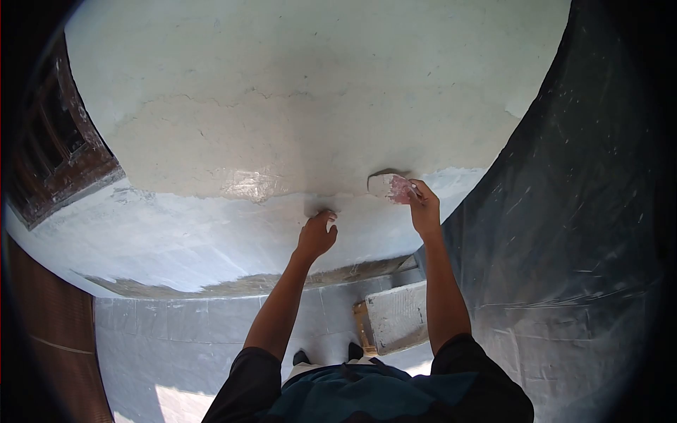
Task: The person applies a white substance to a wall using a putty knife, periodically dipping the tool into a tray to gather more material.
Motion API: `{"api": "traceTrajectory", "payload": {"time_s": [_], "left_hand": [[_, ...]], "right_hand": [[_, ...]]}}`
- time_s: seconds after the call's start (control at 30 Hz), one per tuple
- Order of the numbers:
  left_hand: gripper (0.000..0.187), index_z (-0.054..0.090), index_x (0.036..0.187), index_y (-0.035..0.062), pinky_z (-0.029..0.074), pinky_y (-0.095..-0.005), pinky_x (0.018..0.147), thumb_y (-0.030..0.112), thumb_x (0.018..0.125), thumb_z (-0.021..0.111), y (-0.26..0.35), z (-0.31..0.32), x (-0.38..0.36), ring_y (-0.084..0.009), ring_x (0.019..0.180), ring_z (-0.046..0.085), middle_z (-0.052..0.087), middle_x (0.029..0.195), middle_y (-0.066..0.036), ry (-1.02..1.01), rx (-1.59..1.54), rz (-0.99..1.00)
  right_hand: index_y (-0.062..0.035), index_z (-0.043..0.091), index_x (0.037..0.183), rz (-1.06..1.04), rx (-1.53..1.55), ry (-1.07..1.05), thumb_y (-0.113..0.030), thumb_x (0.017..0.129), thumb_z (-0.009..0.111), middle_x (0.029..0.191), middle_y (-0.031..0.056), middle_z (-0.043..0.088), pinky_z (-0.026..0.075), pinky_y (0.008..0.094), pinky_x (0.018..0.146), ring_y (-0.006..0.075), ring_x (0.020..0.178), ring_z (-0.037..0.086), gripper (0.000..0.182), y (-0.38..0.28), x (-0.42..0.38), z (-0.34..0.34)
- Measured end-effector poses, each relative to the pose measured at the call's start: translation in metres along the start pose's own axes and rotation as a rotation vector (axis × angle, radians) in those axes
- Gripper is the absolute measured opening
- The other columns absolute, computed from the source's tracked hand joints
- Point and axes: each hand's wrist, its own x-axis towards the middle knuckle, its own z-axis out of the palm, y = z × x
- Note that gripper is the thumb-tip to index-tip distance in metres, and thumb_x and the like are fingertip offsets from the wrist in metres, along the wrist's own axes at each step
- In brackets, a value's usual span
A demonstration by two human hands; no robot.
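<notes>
I see my right hand (425, 208) gripping a putty knife (388, 185) flat against the wall (282, 106), right of centre; my left hand (316, 234), fingers curled and holding nothing, touches the wet plaster (211, 233) just left.

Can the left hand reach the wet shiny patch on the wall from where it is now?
Probably yes. The left hand already rests on the wall, and the shiny patch lies just up and left of it, with nothing between.

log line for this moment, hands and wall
left hand: fingertips on wall, holds nothing visible | right hand: grips putty knife against wall | wet patch left of both hands | board on floor below
</notes>
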Motion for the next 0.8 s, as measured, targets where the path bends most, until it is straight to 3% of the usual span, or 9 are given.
{"api": "traceTrajectory", "payload": {"time_s": [0.13, 0.23, 0.4, 0.47, 0.57, 0.7, 0.8], "left_hand": [[0.027, 0.058, 0.107, 0.0056, 0.048, -0.035, 0.081, 0.012, 0.081, 0.059, -0.001, -0.006, 0.002, -0.0258, 0.09, 0.062, 0.065, 0.102, -0.01, -0.072, 0.027, 0.03], [0.027, 0.057, 0.107, 0.0052, 0.049, -0.0351, 0.081, 0.012, 0.081, 0.059, 0.001, -0.012, 0.005, -0.0254, 0.091, 0.062, 0.065, 0.103, -0.01, -0.117, 0.016, -0.007], [0.026, 0.058, 0.104, 0.0059, 0.048, -0.038, 0.083, 0.013, 0.079, 0.058, -0.003, -0.013, 0.006, -0.0291, 0.098, 0.061, 0.066, 0.101, -0.011, -0.124, 0.002, 0.017], [0.027, 0.057, 0.104, 0.0061, 0.048, -0.0381, 0.084, 0.014, 0.079, 0.058, -0.001, -0.012, 0.005, -0.0287, 0.098, 0.061, 0.066, 0.102, -0.01, -0.131, 0.016, 0.027], [0.027, 0.057, 0.105, 0.0054, 0.048, -0.038, 0.084, 0.014, 0.079, 0.058, 0.003, -0.015, 0.006, -0.0288, 0.098, 0.061, 0.066, 0.102, -0.011, -0.152, 0.028, 0.013], [0.029, 0.057, 0.106, 0.0052, 0.048, -0.038, 0.084, 0.014, 0.079, 0.059, 0.003, -0.019, 0.007, -0.0292, 0.098, 0.061, 0.065, 0.103, -0.011, -0.189, 0.046, -0.005], [0.029, 0.057, 0.107, 0.0058, 0.047, -0.0383, 0.084, 0.014, 0.079, 0.059, -0.004, -0.016, 0.006, -0.0299, 0.097, 0.061, 0.065, 0.103, -0.011, -0.179, 0.086, 0.061]], "right_hand": [[0.004, 0.058, 0.105, -0.067, -0.215, -0.095, 0.0, 0.087, 0.058, 0.086, 0.0107, 0.066, 0.048, 0.0246, 0.072, 0.0114, 0.082, 0.062, 0.018, -0.022, -0.006, 0.029], [0.0039, 0.058, 0.106, -0.041, -0.209, 0.042, 0.0, 0.087, 0.058, 0.087, 0.0109, 0.066, 0.048, 0.0241, 0.072, 0.0115, 0.081, 0.062, 0.019, -0.01, 0.006, 0.032], [0.003, 0.059, 0.106, 0.025, 0.037, 0.078, 0.001, 0.088, 0.057, 0.088, 0.011, 0.066, 0.048, 0.0237, 0.073, 0.0105, 0.083, 0.062, 0.019, -0.02, -0.006, 0.019], [0.0033, 0.059, 0.105, -0.042, -0.208, -0.017, 0.002, 0.088, 0.055, 0.087, 0.0095, 0.066, 0.048, 0.0235, 0.072, 0.0101, 0.083, 0.061, 0.017, -0.024, -0.005, 0.03], [0.0038, 0.058, 0.105, -0.008, -0.172, 0.09, 0.001, 0.089, 0.055, 0.086, 0.0077, 0.065, 0.048, 0.0243, 0.071, 0.0098, 0.081, 0.059, 0.017, 0.003, 0.004, 0.024], [0.0039, 0.057, 0.107, -0.048, 0.152, 0.074, -0.001, 0.09, 0.055, 0.086, 0.0069, 0.063, 0.048, 0.0257, 0.072, 0.0094, 0.079, 0.057, 0.019, 0.0, -0.009, 0.012], [0.0028, 0.058, 0.106, 0.003, 0.054, 0.054, -0.001, 0.09, 0.054, 0.087, 0.0059, 0.063, 0.048, 0.025, 0.072, 0.0086, 0.08, 0.057, 0.017, 0.005, -0.005, 0.03]]}}
